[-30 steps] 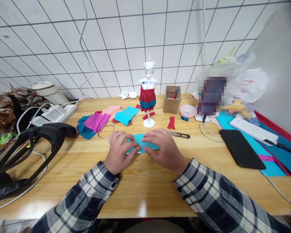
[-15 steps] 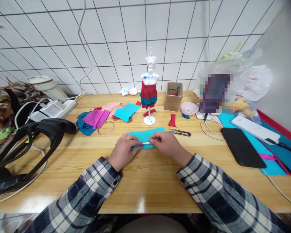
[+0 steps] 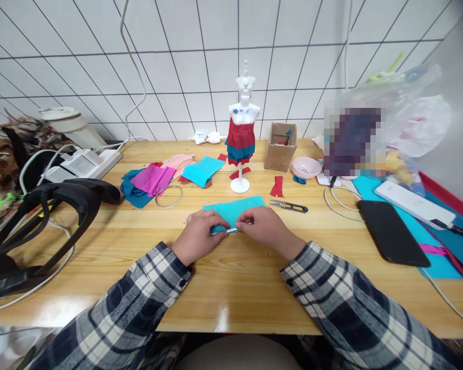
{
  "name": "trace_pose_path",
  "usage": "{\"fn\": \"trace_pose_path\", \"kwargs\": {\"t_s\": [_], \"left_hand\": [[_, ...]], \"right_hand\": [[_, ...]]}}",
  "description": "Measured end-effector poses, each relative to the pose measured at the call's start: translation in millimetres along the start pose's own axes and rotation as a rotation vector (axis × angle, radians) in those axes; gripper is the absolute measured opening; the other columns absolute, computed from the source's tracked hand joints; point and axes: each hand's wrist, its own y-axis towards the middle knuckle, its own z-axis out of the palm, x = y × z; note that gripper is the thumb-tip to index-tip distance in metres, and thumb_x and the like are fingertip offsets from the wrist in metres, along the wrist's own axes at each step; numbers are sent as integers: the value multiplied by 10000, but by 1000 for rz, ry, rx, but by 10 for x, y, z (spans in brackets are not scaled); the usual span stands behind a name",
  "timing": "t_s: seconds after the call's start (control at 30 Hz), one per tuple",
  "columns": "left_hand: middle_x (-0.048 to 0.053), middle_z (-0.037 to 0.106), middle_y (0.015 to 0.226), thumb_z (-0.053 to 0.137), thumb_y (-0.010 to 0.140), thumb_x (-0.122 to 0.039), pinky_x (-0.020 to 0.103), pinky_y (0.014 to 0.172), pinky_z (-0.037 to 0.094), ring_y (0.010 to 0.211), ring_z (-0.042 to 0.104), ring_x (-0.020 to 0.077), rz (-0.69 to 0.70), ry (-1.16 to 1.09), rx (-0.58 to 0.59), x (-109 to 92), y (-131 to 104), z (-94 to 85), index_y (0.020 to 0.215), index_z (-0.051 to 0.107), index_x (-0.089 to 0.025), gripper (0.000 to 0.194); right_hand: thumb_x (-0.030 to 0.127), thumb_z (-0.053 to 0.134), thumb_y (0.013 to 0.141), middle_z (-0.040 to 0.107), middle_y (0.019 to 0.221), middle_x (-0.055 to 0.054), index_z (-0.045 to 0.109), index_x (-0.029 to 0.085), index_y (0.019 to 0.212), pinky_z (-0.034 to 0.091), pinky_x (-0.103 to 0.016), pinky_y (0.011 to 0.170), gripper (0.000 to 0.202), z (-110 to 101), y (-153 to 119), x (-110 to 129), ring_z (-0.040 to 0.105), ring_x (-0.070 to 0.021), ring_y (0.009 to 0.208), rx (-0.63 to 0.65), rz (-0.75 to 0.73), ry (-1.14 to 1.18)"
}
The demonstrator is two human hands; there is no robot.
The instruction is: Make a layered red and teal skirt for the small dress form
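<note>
A turquoise piece of cloth-like material lies flat on the wooden table in front of me. Along its near edge runs a thin white strip, partly covered by my fingers. My left hand is closed on the strip's left end, thumb below and fingers resting on the turquoise piece. The right end is pinched between thumb and fingertips of my right hand. Just beyond the right hand lies a pair of black thread snips. A white mini dress form in a red and teal layered skirt stands behind the turquoise piece.
Coloured cloth pieces and a ring lie to the left, near a black headset frame. A cardboard box, a pink bowl, a phone and a white power bank are on the right.
The white strip has shifted slightly toward me, down to the near edge of the turquoise piece, with both hands still on it. The camera view has tilted a little.
</note>
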Motion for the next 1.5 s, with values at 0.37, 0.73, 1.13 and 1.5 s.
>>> {"fn": "trace_pose_path", "kwargs": {"t_s": [0.37, 0.73, 1.13, 1.5], "left_hand": [[3, 713, 1012, 724, 768, -351, 369, 911, 423, 998, 629, 214, 32, -27, 25, -10, -8, -64, 940, 730, -289, 183], [17, 718, 948, 583, 863, -336, 358, 867, 428, 930, 628, 199, 29, -49, 17, -68, 1, -92, 891, 730, -255, 170], [36, 706, 930, 591, 879, -294, 430, 854, 334, 939, 596, 245, -14, 215, -102, 34, -7, -121, 828, 701, -236, 134], [29, 693, 1002, 662, 836, -371, 460, 884, 292, 969, 562, 253, 74, 207, -73, 20, -14, -77, 838, 754, -311, 109]], "right_hand": [[375, 601, 824, 742, 788, 10, 757, 249, 817, 352, -254, 576, 201, 38, 24, -11, 607, -134, 692, 39, 57, -88], [366, 575, 840, 750, 838, -2, 744, 256, 814, 372, -266, 612, 203, 52, 16, 16, 631, -161, 763, 11, 52, -195], [328, 563, 839, 760, 882, -12, 745, 250, 833, 406, -265, 646, 199, 58, 11, 26, 652, -171, 800, -14, 35, -236], [310, 562, 829, 757, 855, -4, 738, 252, 821, 398, -258, 614, 186, 59, 16, 15, 647, -168, 770, -19, 40, -234]]}}
